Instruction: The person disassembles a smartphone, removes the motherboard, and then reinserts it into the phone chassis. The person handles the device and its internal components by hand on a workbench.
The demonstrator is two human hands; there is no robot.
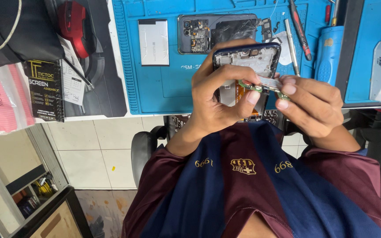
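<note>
Gripping an opened phone frame [248, 59] from the side, the left hand [219, 99] wraps its fingers around the dark blue rim, the thumb pressing toward a small green circuit board [261, 87] that lies across the frame's lower half. The right hand [311, 105] pinches the other end of that board between thumb and forefinger, closed tight on it; a pale strip on top of the board may be a flex cable or tape, though it is too small to tell. Both hands hold the work up over the near edge of a blue repair mat [164, 75]. On the mat behind them lie a white battery [153, 42], a second opened phone [208, 33] with its parts exposed, a pair of tweezers [291, 46] and a red-handled screwdriver [300, 28]. Left of the mat sits a black box [45, 90].
</note>
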